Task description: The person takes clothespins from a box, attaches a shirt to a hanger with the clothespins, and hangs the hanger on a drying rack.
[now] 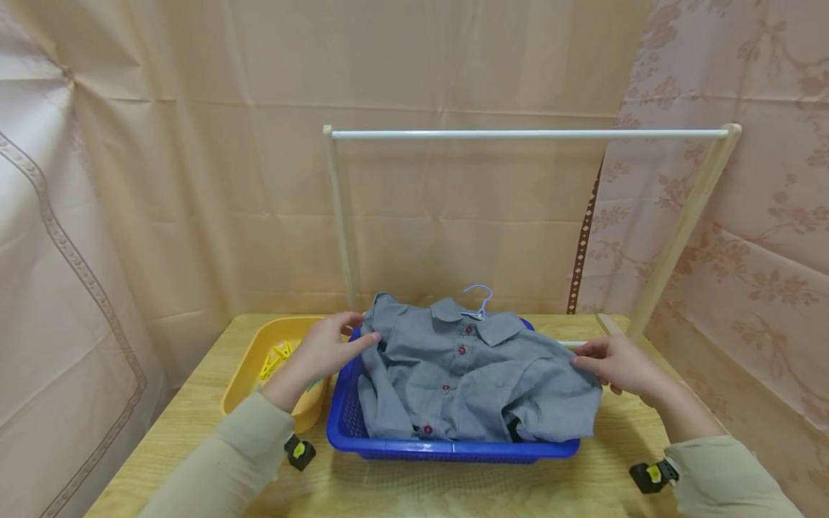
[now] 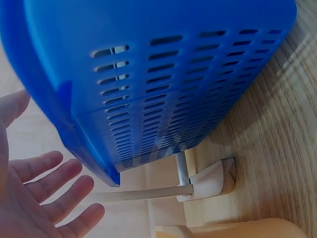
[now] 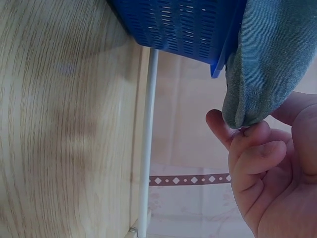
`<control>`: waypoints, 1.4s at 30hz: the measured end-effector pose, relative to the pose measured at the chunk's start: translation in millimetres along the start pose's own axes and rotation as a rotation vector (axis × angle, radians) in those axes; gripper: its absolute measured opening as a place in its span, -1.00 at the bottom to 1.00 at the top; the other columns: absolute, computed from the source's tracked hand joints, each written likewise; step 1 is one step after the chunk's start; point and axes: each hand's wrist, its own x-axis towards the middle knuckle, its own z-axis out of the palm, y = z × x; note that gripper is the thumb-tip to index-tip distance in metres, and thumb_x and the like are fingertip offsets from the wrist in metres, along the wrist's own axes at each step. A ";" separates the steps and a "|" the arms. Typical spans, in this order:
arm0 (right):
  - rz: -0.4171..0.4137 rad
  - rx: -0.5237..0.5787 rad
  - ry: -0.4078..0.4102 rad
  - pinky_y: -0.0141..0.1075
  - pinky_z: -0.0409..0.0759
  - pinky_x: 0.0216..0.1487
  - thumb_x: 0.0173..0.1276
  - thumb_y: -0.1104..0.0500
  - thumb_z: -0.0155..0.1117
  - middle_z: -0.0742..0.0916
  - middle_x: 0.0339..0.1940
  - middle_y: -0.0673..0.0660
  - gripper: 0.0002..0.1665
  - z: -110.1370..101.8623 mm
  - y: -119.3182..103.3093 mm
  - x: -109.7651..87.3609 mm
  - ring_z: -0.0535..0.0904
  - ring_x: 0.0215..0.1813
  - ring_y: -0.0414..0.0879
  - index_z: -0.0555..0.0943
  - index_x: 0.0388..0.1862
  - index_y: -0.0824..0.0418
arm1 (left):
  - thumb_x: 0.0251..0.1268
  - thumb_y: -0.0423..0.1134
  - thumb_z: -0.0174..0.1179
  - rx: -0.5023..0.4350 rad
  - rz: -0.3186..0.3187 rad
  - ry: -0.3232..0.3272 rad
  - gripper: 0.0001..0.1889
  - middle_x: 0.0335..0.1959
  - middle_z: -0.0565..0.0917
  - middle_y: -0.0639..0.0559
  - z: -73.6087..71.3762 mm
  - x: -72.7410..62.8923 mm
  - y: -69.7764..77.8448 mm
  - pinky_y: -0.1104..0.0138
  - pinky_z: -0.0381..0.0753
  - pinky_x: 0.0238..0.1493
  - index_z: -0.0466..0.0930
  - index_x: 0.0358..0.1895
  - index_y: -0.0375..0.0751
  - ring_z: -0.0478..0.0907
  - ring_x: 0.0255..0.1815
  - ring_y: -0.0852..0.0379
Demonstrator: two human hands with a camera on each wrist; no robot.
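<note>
A grey button-up shirt (image 1: 421, 367) with dark red buttons lies spread over a blue plastic basket (image 1: 447, 451). From its collar rises the hook of a light purple hanger (image 1: 482, 302); the rest of the hanger is hidden in the cloth. My left hand (image 1: 327, 352) is at the shirt's left shoulder, its thumb over the cloth. The left wrist view shows that hand's fingers (image 2: 59, 186) loosely extended beside the basket wall, with no cloth visible between them. On the other side, my right hand (image 3: 277, 168) pinches the edge of the sleeve (image 3: 270, 64) between thumb and fingers.
Behind the basket stands a wooden rack with a white top rail (image 1: 531, 134). A yellow tray (image 1: 242, 374) holding yellow clothespins (image 1: 275, 360) sits left of the basket. Everything stands on a wood-grain table (image 1: 194, 439), with curtains (image 1: 453, 216) behind.
</note>
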 end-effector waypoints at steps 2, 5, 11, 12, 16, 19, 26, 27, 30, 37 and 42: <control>-0.007 -0.013 -0.002 -0.30 0.42 -0.69 0.47 0.10 0.33 0.63 -0.52 0.06 -0.68 0.1 0.5 0.0 0.42 -0.60 -0.13 0.70 0.02 0.32 | 0.31 0.30 0.26 0.003 0.000 -0.005 -0.23 0.24 0.61 -0.13 1.0 0.4 -0.1 -0.01 0.63 0.11 0.52 0.36 -0.23 0.55 0.20 -0.16; -0.014 -0.024 -0.009 -0.30 0.43 -0.69 0.47 0.13 0.32 0.64 -0.50 0.06 -0.69 0.2 0.0 -0.1 0.42 -0.61 -0.14 0.71 0.02 0.34 | 0.30 0.32 0.25 0.013 0.004 -0.014 -0.20 0.25 0.61 -0.13 2.4 0.7 0.0 -0.02 0.62 0.12 0.50 0.38 -0.24 0.55 0.21 -0.16; -0.025 -0.029 -0.035 -0.33 0.36 -0.69 0.47 0.15 0.31 0.59 -0.57 0.02 -0.69 0.4 -1.8 -0.7 0.33 -0.66 -0.19 0.70 0.03 0.36 | 0.31 0.31 0.26 0.032 0.016 -0.018 -0.21 0.23 0.62 -0.13 4.0 0.8 -0.3 -0.02 0.61 0.13 0.50 0.38 -0.25 0.55 0.20 -0.12; -0.026 -0.032 -0.036 -0.34 0.34 -0.69 0.47 0.15 0.32 0.57 -0.59 0.01 -0.70 0.6 -2.3 -0.6 0.31 -0.67 -0.20 0.71 0.02 0.35 | 0.31 0.30 0.26 0.032 0.018 -0.018 -0.21 0.23 0.63 -0.12 4.4 0.8 -0.6 -0.02 0.61 0.12 0.50 0.38 -0.25 0.55 0.20 -0.12; -0.047 -0.063 -0.033 -0.36 0.32 -0.67 0.45 0.16 0.33 0.56 -0.60 -0.02 -0.78 2.0 -4.0 -0.1 0.28 -0.68 -0.23 0.75 -0.09 0.28 | 0.30 0.31 0.27 0.030 0.018 -0.018 -0.22 0.21 0.64 -0.11 6.2 1.7 -2.4 -0.01 0.61 0.11 0.51 0.36 -0.24 0.56 0.19 -0.13; -0.057 -0.078 -0.031 -0.35 0.34 -0.63 0.44 0.18 0.34 0.62 -0.52 0.00 -0.83 2.6 -5.7 0.1 0.31 -0.64 -0.22 0.76 -0.15 0.27 | 0.28 0.32 0.27 0.032 0.015 -0.018 -0.22 0.19 0.65 -0.08 7.7 2.4 -3.7 0.00 0.62 0.10 0.52 0.36 -0.21 0.57 0.18 -0.12; -0.090 -0.133 -0.037 -0.29 0.43 -0.54 0.42 0.25 0.31 0.72 -0.33 0.07 -0.81 3.7 -7.9 1.7 0.47 -0.48 -0.10 0.74 -0.14 0.37 | 0.28 0.34 0.26 0.034 0.021 -0.020 -0.22 0.19 0.65 -0.06 10.5 2.8 -5.0 -0.01 0.60 0.11 0.53 0.36 -0.19 0.57 0.17 -0.10; -0.089 -0.141 -0.038 -0.29 0.44 -0.51 0.42 0.24 0.31 0.73 -0.32 0.07 -0.81 4.0 -8.2 2.2 0.49 -0.45 -0.09 0.75 -0.14 0.36 | 0.28 0.34 0.26 0.033 0.021 -0.020 -0.22 0.19 0.66 -0.06 10.7 2.7 -4.9 -0.01 0.60 0.11 0.53 0.35 -0.19 0.57 0.17 -0.10; -0.084 -0.167 -0.039 -0.26 0.49 -0.45 0.44 0.21 0.31 0.74 -0.33 0.06 -0.81 5.0 -8.6 3.6 0.52 -0.40 -0.08 0.76 -0.17 0.32 | 0.28 0.33 0.26 0.035 0.023 -0.019 -0.23 0.18 0.66 -0.06 10.7 2.5 -4.4 -0.02 0.59 0.12 0.54 0.35 -0.19 0.57 0.17 -0.11; -0.082 -0.208 -0.030 -0.18 0.56 -0.27 0.47 0.18 0.30 0.76 -0.30 0.05 -0.82 5.6 -10.4 4.5 0.58 -0.27 -0.10 0.77 -0.23 0.25 | 0.29 0.31 0.27 0.039 0.023 -0.023 -0.25 0.18 0.66 -0.06 10.0 1.9 -2.3 -0.01 0.59 0.12 0.55 0.34 -0.19 0.58 0.16 -0.11; -0.150 -0.248 -0.015 -0.25 0.45 -0.37 0.48 0.21 0.28 0.65 -0.46 -0.03 -0.81 3.7 -12.5 4.0 0.48 -0.38 -0.13 0.71 -0.38 0.17 | 0.29 0.29 0.29 0.027 0.024 -0.027 -0.24 0.21 0.65 -0.08 8.1 2.7 0.4 -0.01 0.60 0.12 0.53 0.35 -0.21 0.58 0.18 -0.13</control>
